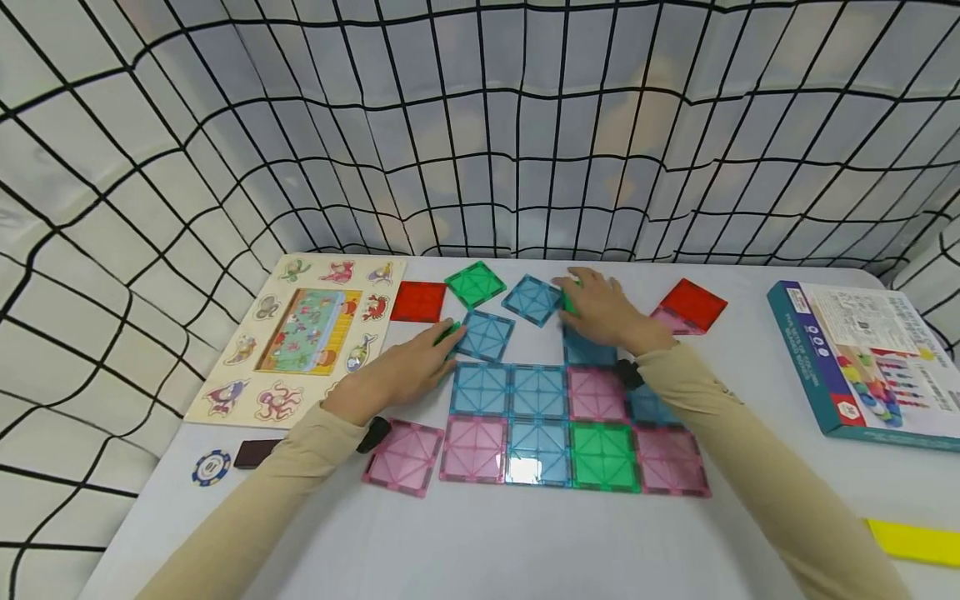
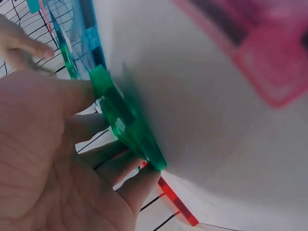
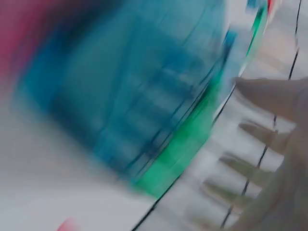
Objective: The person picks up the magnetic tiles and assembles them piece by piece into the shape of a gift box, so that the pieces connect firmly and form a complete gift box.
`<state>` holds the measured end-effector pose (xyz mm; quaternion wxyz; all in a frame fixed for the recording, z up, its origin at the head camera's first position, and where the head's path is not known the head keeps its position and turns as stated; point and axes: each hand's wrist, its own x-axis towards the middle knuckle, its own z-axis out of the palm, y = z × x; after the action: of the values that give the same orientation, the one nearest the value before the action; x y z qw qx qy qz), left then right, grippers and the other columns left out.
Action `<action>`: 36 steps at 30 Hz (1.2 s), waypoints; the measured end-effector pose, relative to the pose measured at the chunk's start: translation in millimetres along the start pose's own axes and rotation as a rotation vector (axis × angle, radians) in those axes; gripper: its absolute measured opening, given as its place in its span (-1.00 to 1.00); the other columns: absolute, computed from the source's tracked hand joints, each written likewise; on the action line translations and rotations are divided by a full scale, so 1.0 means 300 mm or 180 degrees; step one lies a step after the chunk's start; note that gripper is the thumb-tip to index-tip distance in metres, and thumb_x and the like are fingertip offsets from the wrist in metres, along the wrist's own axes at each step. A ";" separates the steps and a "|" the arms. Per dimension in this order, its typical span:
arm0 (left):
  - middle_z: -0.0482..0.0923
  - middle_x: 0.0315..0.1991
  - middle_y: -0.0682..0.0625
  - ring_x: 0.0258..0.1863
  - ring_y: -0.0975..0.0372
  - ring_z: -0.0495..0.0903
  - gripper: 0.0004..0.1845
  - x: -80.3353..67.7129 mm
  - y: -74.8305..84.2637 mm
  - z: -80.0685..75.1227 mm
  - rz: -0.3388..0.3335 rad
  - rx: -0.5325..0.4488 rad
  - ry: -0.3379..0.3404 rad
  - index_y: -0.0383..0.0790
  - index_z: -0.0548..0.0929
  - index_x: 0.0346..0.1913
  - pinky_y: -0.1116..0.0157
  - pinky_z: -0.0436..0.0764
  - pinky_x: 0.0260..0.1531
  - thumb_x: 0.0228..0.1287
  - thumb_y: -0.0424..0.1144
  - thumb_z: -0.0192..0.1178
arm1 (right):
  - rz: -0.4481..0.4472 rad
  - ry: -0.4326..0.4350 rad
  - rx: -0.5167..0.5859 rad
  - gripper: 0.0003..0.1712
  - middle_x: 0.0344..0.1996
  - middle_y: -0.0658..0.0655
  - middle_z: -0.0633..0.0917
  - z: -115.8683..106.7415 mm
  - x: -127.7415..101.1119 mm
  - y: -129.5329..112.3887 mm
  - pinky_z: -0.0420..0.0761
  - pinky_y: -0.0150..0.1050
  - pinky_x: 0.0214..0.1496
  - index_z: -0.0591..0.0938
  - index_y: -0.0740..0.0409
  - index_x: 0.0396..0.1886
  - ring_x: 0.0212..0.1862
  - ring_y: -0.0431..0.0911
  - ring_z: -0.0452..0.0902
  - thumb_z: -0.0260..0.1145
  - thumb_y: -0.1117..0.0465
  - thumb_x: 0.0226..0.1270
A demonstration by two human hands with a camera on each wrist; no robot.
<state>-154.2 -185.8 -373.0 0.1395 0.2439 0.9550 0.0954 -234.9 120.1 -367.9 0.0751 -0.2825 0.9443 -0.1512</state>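
Left hand (image 1: 405,371): flat on the bench (image 1: 480,550), fingers curled round a green tile (image 2: 126,120) held on edge against the bench top; its fingertips lie against the left edge of a loose blue tile (image 1: 485,335).

Right hand (image 1: 600,310): laid over the far side of the tile mat (image 1: 555,425), fingers bent over a green piece (image 1: 567,298) just right of another loose blue tile (image 1: 532,299). Wrist view is blurred; the grip itself cannot be told.

Tile mat: joined blue, pink and green squares, edges touching, near the bench middle. A pink tile (image 1: 404,456) sits at its left end, slightly askew.

Loose tiles, far side: red tile (image 1: 418,301), green square (image 1: 475,284), red tile over pink (image 1: 688,305), all apart from the mat.

Left edge: wooden animal puzzle board (image 1: 300,333); near it a poker chip (image 1: 212,467) and a dark block (image 1: 257,453).

Right edge: boxed toy set (image 1: 870,358); a yellow piece (image 1: 915,542) at the near right corner.

Open room: bare bench along the near edge, and between mat and box.
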 end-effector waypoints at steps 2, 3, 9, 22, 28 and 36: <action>-0.02 0.65 -0.33 0.61 -0.15 0.10 -0.35 -0.011 -0.004 0.008 0.0004 -0.0020 0.0014 -0.41 0.10 0.64 -0.11 0.31 0.47 0.69 -0.19 -0.02 | -0.0488 -0.0088 0.0038 -0.36 0.57 0.45 0.22 0.023 0.010 -0.073 0.15 0.30 0.58 0.34 0.31 0.56 0.58 0.34 0.11 0.23 0.17 0.62; -0.04 0.66 -0.32 0.63 -0.14 0.06 -0.36 -0.016 -0.007 0.011 0.0010 -0.0038 0.0016 -0.44 0.09 0.63 -0.10 0.28 0.49 0.69 -0.21 -0.03 | -0.0712 -0.0193 0.0073 -0.36 0.58 0.43 0.22 0.033 0.014 -0.111 0.17 0.25 0.59 0.34 0.31 0.56 0.59 0.31 0.11 0.22 0.16 0.63; 0.04 0.63 -0.36 0.62 -0.15 0.08 -0.40 -0.050 0.002 0.015 0.0096 0.0289 0.0114 -0.58 0.17 0.56 -0.07 0.24 0.52 0.67 -0.29 0.00 | -0.1000 -0.1134 0.0050 -0.26 0.68 0.24 0.02 0.083 0.011 -0.263 0.03 0.05 0.67 0.16 0.20 0.68 0.69 0.12 -0.15 0.07 -0.04 0.71; -0.06 0.64 -0.41 0.64 -0.16 0.02 -0.22 -0.086 0.194 0.024 -0.0035 0.0198 -0.0399 -0.57 0.09 0.58 -0.03 0.23 0.52 0.66 -0.01 0.02 | -0.1028 -0.1316 -0.0010 -0.19 0.69 0.26 -0.08 0.057 -0.036 -0.200 0.02 0.07 0.67 0.10 0.18 0.69 0.69 0.12 -0.21 0.10 -0.08 0.69; -0.06 0.64 -0.41 0.64 -0.17 0.01 -0.19 -0.084 0.198 0.024 -0.0081 0.0155 -0.0453 -0.58 0.08 0.58 -0.03 0.22 0.52 0.64 -0.01 0.05 | -0.0941 -0.1174 0.0036 -0.24 0.68 0.22 0.04 0.039 -0.081 -0.112 0.08 0.15 0.64 0.22 0.12 0.67 0.67 0.18 -0.08 0.13 -0.11 0.66; -0.07 0.65 -0.40 0.64 -0.16 0.01 -0.16 -0.102 0.192 0.008 -0.0158 0.0065 -0.0515 -0.56 0.07 0.59 -0.04 0.27 0.49 0.62 0.00 0.10 | -0.0814 -0.1112 0.0446 -0.24 0.68 0.12 0.11 0.023 -0.149 -0.028 0.12 0.24 0.61 0.31 0.03 0.64 0.67 0.14 -0.04 0.24 -0.10 0.59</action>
<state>-102.3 -150.9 -354.1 0.2160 0.2284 0.9473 0.0622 -191.9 136.5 -369.2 0.2372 -0.4159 0.8606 -0.1735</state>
